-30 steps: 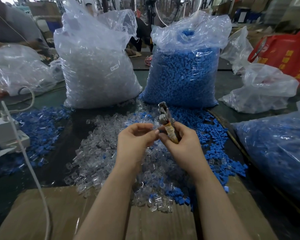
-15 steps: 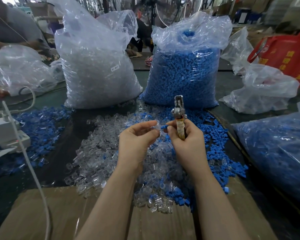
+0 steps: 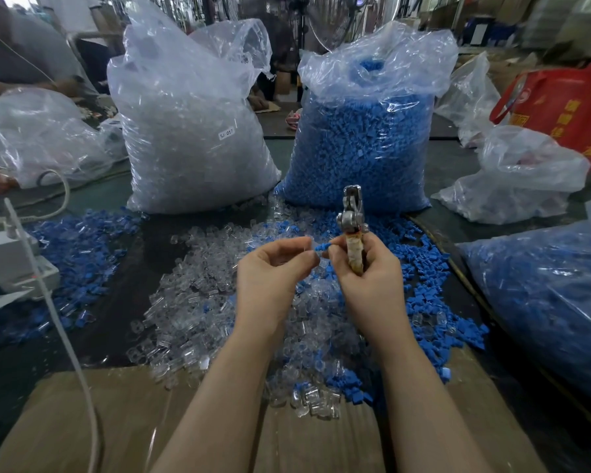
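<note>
A: Change since the earlier frame is noted — the crimping tool (image 3: 351,216), previously tilted to the left, is now held upright, and both hands have been brought slightly higher above the heap.

B: State of the hands?

A: The tool's wrapped handle is gripped in the curled fingers of the right hand (image 3: 365,278), while a blue plug (image 3: 322,248) is pinched at that hand's thumb and forefinger. The left hand (image 3: 273,278) is pinched shut at the fingertips, apparently on a clear sleeve (image 3: 308,243); the sleeve is too transparent to be made out with certainty.

B: Position of the plug?

A: It is held in the air between the two hands, touching both sets of fingertips, just left of the tool handle and above the clear heap (image 3: 198,302) on the tabletop (image 3: 144,254).

B: Procedure for the step?

A: Insertion is judged to be in hand. The plug should be lined up straight with the sleeve opening before it is pushed — a skewed entry could jam it. Light pressure is advised, as small slick parts are easily dropped into the blue heap (image 3: 423,254).
</note>
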`<state>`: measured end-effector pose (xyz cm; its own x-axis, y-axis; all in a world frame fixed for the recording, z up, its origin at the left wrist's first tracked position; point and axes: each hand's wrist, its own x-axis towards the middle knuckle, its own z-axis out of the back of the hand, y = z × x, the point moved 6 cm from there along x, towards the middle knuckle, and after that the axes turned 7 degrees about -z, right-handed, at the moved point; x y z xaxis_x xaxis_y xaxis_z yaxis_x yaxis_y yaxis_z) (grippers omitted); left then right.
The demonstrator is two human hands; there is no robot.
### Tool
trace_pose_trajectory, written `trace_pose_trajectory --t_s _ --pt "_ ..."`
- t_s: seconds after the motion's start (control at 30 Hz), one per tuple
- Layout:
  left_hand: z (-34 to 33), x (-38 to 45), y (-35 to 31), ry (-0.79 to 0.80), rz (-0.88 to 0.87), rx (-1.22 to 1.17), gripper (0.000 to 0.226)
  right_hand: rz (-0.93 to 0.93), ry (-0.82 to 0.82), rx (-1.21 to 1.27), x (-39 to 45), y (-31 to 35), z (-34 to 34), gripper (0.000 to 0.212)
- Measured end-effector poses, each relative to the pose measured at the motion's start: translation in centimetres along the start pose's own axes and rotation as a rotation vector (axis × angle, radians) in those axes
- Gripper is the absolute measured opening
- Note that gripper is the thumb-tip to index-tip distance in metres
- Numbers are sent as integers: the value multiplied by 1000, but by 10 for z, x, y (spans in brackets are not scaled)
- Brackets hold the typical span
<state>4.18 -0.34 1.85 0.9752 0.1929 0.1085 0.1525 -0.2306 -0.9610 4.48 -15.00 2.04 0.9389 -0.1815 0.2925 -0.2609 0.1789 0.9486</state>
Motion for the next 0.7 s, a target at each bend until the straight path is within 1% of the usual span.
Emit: trace_pose_trajectory --t_s 0.13,0.2,0.27,0.33,0.4,0.47,0.6,0.7 --pt "-5 0 4 54 152 -213 14 1 -7 6 -1 0 1 10" --pt "-7 -1 5 80 221 -284 15 9 -5 2 -1 0 2 10" --pt "-10 -3 7 116 287 -316 20 11 3 -4 -1 0 1 8" --pt "-10 -4 7 115 322 -335 28 9 5 -18 -1 -1 1 7" --pt "-6 -1 7 71 316 -339 30 5 2 -27 -1 -1 0 10" --pt "-1 1 6 27 287 -321 25 4 -5 -32 -1 0 0 11" --pt "5 2 4 -35 183 -193 26 8 -25 -43 -1 0 0 13" --pt "4 1 2 -37 125 -101 19 17 -42 -80 -1 1 -1 23"
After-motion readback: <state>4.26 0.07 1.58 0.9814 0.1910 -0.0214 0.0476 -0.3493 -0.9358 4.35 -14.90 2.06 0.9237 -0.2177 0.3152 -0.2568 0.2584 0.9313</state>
